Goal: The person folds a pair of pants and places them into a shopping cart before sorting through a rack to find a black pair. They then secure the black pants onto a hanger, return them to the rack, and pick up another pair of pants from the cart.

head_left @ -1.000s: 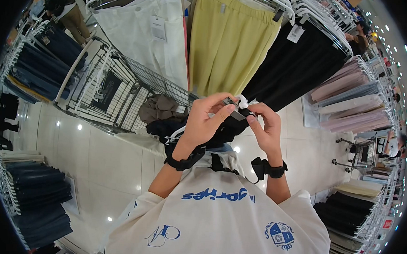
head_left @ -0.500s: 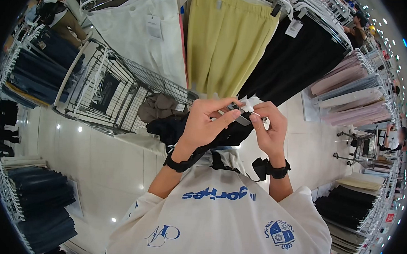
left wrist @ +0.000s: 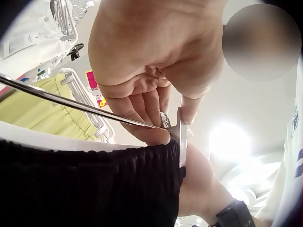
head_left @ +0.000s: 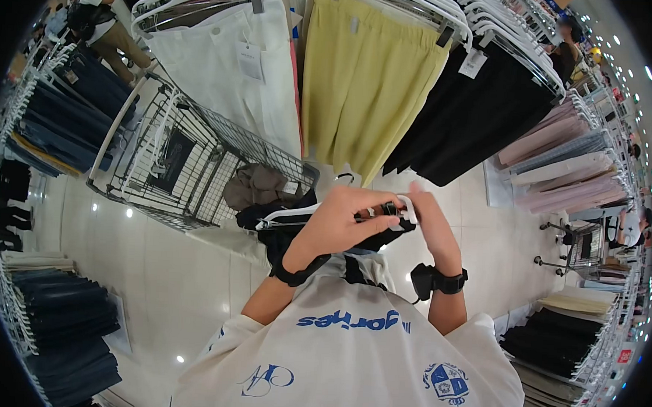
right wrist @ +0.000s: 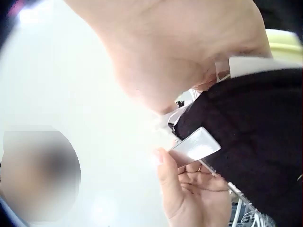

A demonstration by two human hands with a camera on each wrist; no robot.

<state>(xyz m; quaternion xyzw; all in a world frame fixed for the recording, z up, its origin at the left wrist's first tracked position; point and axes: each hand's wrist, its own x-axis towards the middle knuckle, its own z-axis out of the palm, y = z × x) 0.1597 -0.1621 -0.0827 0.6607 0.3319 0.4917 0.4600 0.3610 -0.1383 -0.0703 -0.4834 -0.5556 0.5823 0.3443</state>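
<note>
beside the right-hand end of the wire cart [head_left: 175, 153], you hold up a black garment [left wrist: 94, 189] on a white hanger [head_left: 288, 216].
your hands hide much of the garment from the head view, and both wrist views cut it off; your right hand [head_left: 432, 220] is at the hanger's end, fingertips blurred or hidden behind cloth, so i cannot tell whether it grips; your left hand [head_left: 343, 219] pinches the metal clip [right wrist: 196, 146] at that end.
</note>
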